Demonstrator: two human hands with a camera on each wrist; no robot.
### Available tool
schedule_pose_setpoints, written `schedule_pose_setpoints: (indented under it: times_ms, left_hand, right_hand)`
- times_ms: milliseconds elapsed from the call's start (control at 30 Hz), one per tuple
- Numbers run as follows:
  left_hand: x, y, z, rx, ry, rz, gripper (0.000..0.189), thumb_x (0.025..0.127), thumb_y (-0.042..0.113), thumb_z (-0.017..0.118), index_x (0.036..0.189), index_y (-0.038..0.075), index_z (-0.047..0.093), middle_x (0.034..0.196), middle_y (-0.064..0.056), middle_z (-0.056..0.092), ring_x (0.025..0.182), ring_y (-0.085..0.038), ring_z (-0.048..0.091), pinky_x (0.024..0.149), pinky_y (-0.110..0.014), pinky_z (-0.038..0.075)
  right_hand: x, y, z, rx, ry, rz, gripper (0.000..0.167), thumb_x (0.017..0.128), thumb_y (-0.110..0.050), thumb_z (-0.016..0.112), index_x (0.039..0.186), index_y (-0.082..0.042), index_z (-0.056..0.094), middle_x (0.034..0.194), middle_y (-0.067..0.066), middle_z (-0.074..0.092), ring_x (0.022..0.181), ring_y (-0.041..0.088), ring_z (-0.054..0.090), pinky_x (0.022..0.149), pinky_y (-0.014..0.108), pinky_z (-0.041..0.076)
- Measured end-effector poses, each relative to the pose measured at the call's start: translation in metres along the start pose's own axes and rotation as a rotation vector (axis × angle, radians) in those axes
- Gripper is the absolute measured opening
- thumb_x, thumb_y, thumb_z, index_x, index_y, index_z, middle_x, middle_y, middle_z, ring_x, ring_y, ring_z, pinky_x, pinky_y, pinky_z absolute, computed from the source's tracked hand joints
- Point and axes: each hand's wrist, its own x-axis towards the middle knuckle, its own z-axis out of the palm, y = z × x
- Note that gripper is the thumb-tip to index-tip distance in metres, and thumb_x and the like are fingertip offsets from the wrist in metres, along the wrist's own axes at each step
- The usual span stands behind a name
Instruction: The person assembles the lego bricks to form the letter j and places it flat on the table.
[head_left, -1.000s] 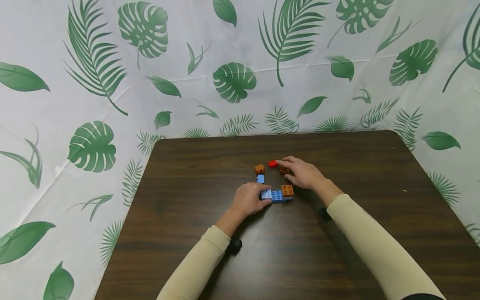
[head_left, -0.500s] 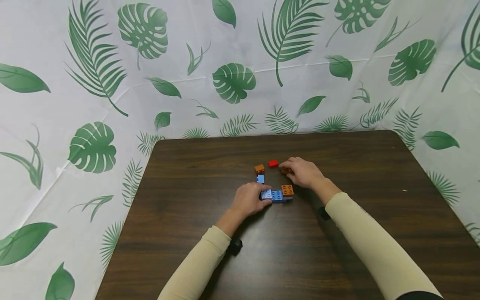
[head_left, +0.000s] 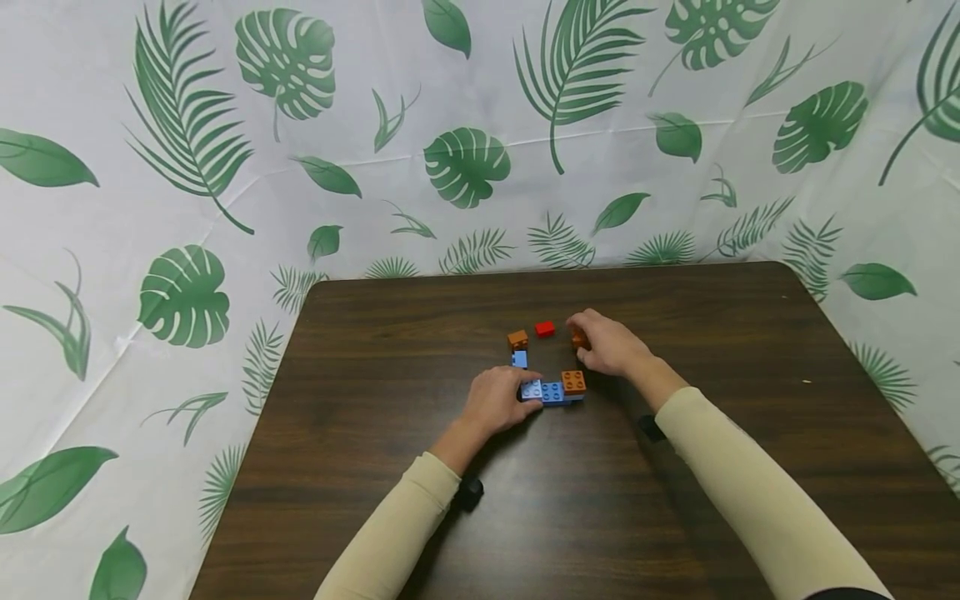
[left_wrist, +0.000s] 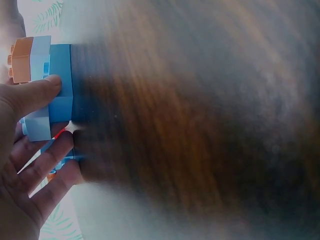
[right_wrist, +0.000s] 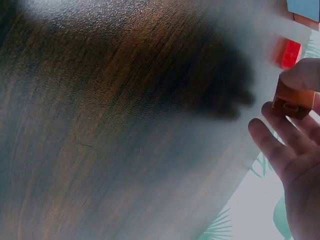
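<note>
One red brick [head_left: 545, 329] lies on the worktop [head_left: 585, 500] in the head view; my right grip [head_left: 606, 343], pinching an orange brick [head_left: 578, 342], has drawn away from it. My left wrist shows the left grip [left_wrist: 30, 160] pinching joined blue bricks [left_wrist: 61, 109], my right the red brick apart from the held orange brick.

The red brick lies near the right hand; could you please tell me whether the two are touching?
Apart. The head view shows a strip of tabletop between the red brick and the right hand.
</note>
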Motion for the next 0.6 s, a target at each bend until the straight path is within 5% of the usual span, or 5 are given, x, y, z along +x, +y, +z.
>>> schedule_pose_setpoints:
  times_ms: [133,600]
  left_hand:
    - [0.000,0.001,-0.001,0.002,-0.008,-0.004,0.042,0.084,0.044,0.076,0.122,0.027,0.071,0.116,0.002,0.070,0.101,-0.016,0.066,0.079,-0.037,0.053]
    - [0.000,-0.001,-0.001,-0.011,-0.001,0.004,0.041,0.084,0.043,0.077,0.122,0.027,0.071,0.116,0.003,0.070,0.101,-0.015,0.065,0.079,-0.037,0.053]
  right_hand:
    - [-0.002,-0.001,-0.003,0.003,0.021,0.001,0.048,0.091,-0.018,0.065,0.137,-0.007,0.053,0.126,0.011,0.052,0.104,0.030,0.056,0.094,0.052,0.046]
    - [-0.011,-0.007,-0.015,0.021,0.118,-0.028,0.030,0.084,-0.024,0.075,0.110,-0.012,0.065,0.102,0.007,0.063,0.090,0.025,0.055,0.080,0.046,0.048]
